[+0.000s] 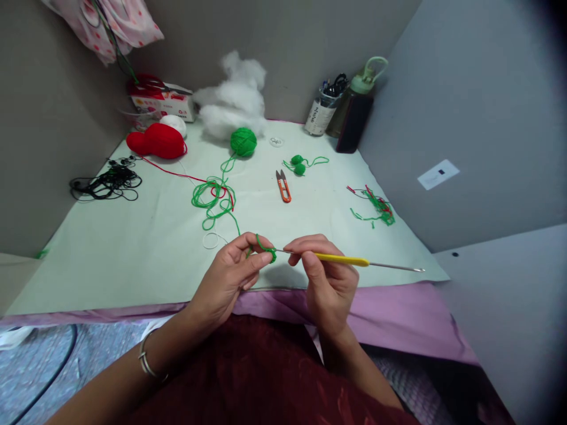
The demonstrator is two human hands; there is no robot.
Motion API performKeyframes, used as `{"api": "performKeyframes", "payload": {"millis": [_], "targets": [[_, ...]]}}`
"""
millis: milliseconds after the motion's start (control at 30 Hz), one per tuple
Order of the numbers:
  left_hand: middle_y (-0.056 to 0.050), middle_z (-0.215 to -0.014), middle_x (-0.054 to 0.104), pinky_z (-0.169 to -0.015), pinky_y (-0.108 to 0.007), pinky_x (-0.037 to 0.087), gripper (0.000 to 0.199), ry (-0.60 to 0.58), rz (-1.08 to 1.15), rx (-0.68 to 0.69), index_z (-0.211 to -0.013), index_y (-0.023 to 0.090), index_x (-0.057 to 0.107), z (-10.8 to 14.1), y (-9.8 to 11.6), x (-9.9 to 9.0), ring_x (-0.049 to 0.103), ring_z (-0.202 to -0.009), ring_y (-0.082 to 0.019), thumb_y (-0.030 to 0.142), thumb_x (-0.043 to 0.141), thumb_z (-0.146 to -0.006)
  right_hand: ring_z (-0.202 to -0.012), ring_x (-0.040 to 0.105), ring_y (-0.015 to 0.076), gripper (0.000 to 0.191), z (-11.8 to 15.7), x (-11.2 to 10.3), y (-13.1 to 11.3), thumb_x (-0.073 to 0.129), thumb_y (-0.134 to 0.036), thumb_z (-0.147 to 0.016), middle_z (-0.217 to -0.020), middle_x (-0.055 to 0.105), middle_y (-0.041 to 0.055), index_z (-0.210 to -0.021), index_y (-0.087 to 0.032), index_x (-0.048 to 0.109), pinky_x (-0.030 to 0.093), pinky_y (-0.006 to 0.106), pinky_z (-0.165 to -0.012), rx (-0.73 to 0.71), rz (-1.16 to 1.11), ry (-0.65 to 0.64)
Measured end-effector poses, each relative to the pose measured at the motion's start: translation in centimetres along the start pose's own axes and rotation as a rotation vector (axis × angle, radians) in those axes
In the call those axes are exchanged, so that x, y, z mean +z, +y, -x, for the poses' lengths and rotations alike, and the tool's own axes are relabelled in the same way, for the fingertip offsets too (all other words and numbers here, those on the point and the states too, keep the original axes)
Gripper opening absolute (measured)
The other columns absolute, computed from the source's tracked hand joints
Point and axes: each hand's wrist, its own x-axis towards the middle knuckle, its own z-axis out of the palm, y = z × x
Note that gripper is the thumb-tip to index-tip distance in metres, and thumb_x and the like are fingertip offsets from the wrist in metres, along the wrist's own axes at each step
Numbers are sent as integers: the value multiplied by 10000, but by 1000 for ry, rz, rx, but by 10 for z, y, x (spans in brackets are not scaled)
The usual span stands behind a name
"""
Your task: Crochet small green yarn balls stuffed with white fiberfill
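Between the thumb and fingers of my left hand (239, 265) is a small piece of green crochet (273, 256), with green yarn looped over the index finger. My right hand (325, 271) grips a crochet hook (341, 258) by its yellow handle. One metal end of the hook reaches the green piece; the other points out to the right. From my left hand the green yarn runs back to loose coils (212, 200) on the table and on to a green yarn ball (243, 142).
Orange thread snips (284, 186) lie mid-table, near two small green balls (298, 165). Red yarn (157, 141), black cord (110, 180) and white stuffing (234, 100) are at the left and back. Yarn scraps (378, 208), a phone (354, 124) and a bottle (364, 82) stand or lie right.
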Motion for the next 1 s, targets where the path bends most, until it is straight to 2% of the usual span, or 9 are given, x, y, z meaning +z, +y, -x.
{"api": "performKeyframes", "payload": {"millis": [367,800,1000], "targets": [[53,-770,518,-424,-151,277,181,33,-59,61,-873,191,714,0,-2,-1,304,-512,-22,278,848,-788,-814,661,142,200,0,-1,-3,586,-133,-990,-917,725,18,-995,-233,759,559,297,-668,-14,-10,6],[59,-755,524,-438,-146,273,158,0,-89,73,-891,213,711,0,-6,-5,329,-509,-18,296,829,-827,-802,659,140,197,1,-1,-3,582,-133,-991,-913,722,18,-989,-227,755,551,298,-671,-20,-2,4],[52,-790,533,-437,-148,273,163,6,-85,75,-898,211,717,1,-7,-5,324,-516,-17,296,832,-821,-864,671,154,193,3,-2,-1,585,-109,-985,-924,729,18,-1005,-223,739,545,332,-754,-68,100,-21]]}}
